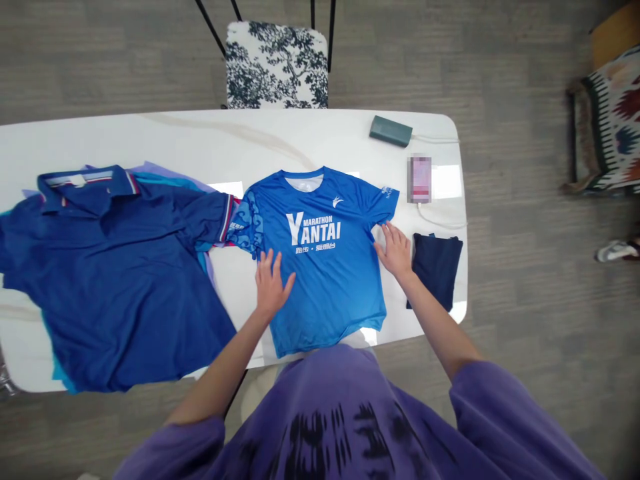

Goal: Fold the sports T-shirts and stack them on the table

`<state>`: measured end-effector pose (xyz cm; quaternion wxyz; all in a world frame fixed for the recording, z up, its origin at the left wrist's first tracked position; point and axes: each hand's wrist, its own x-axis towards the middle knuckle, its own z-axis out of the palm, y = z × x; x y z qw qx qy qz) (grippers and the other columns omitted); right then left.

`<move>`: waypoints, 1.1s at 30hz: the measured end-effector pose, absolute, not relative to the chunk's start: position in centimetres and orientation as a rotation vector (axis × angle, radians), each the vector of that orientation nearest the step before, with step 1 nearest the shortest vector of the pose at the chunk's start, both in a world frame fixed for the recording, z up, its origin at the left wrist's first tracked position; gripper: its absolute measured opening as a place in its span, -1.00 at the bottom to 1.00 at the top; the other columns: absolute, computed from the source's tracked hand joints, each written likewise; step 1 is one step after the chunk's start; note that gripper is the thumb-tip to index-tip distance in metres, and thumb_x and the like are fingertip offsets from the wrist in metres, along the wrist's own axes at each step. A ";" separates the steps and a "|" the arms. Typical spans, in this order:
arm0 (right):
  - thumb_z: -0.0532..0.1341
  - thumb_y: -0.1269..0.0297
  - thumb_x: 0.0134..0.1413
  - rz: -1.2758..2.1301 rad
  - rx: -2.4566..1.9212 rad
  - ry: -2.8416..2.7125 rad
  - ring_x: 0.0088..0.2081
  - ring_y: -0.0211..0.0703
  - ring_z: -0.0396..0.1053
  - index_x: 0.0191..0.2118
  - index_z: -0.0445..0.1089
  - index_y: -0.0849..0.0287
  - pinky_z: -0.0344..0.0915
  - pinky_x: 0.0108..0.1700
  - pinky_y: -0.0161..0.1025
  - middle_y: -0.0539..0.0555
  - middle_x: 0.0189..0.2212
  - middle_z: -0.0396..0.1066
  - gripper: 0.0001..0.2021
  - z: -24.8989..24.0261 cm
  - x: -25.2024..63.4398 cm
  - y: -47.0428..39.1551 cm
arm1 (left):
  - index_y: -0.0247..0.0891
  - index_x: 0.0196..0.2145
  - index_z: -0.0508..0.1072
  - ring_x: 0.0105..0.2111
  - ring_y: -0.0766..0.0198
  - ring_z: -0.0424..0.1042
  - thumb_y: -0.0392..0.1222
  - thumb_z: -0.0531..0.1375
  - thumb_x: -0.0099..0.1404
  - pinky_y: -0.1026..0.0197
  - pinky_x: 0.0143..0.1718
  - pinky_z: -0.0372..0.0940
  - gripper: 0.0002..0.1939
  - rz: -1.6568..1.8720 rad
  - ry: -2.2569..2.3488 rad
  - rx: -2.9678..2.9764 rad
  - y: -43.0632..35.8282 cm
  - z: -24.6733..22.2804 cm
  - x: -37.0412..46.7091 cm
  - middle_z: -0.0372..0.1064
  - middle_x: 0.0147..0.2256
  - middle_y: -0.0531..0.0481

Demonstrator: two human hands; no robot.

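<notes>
A bright blue T-shirt (325,287) with white "Marathon Yantai" lettering lies face up and spread out on the white table (210,143), its collar pointing away from me. My left hand (273,283) rests flat on its left edge, below the patterned sleeve, with the fingers spread. At the opposite edge, just under the other sleeve, my right hand (395,250) lies with fingers stretched out, touching the cloth or the table beside it. A dark blue polo shirt (125,287) is spread at the left on top of other shirts, its sleeve meeting the T-shirt's patterned sleeve.
A folded dark navy cloth (436,270) lies near the table's right end. Behind it are a phone (420,180) with a cable and a grey-green power bank (391,131). A chair (277,65) with a tree-patterned seat stands beyond the table.
</notes>
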<state>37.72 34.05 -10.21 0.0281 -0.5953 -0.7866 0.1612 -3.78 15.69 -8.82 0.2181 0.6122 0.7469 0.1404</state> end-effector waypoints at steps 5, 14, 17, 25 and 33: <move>0.16 0.01 0.51 0.743 -1.606 -2.560 0.30 0.33 0.41 0.58 0.22 0.11 0.45 0.35 0.31 0.38 0.39 0.36 -0.33 -9.8 39.6 19.4 | 0.07 0.68 -0.06 0.61 -0.25 -0.01 0.08 0.24 0.54 -0.48 0.51 0.21 -0.08 0.372 1.967 1.641 -1.5 -9.2 0.4 0.07 0.59 -0.25; 0.21 -0.03 0.40 0.913 -1.639 -2.416 0.18 0.37 0.59 0.52 0.27 -0.40 0.64 0.07 0.39 0.13 0.28 0.53 -0.38 -7.9 42.8 1.9 | 0.27 0.66 -0.05 0.58 -0.27 0.02 0.23 0.25 0.46 -0.48 0.55 0.17 -0.04 0.286 2.000 1.445 -9.0 -9.2 0.5 0.06 0.59 -0.22; 0.17 0.02 0.48 0.889 -1.583 -2.407 0.33 0.30 0.49 0.54 0.29 -0.15 0.55 0.28 0.35 0.22 0.37 0.46 -0.40 -8.1 40.0 9.3 | 0.20 0.66 0.03 0.60 -0.23 0.02 0.14 0.17 0.53 -0.44 0.57 0.15 -0.16 0.433 2.039 1.478 -1.2 -9.2 -2.5 0.08 0.58 -0.22; -0.06 0.18 0.55 0.484 -1.924 -2.361 0.54 0.25 0.13 0.66 -0.05 0.33 0.19 0.53 0.30 0.39 0.58 0.14 -0.30 -11.7 33.9 39.2 | -0.25 0.64 0.10 0.66 -0.18 -0.20 0.16 0.14 0.55 -0.34 0.64 -0.14 -0.13 0.458 2.090 1.606 26.2 -12.1 -12.6 -0.04 0.62 -0.30; 0.00 -0.09 0.56 0.332 -2.104 -2.403 0.42 0.42 0.15 0.61 0.14 0.25 0.16 0.43 0.42 0.40 0.54 0.20 -0.26 -11.8 39.2 36.8 | -0.22 0.66 0.03 0.67 -0.31 -0.40 0.37 0.16 0.46 -0.52 0.59 -0.37 0.03 0.258 2.139 1.540 28.5 -13.8 -14.2 -0.35 0.68 -0.29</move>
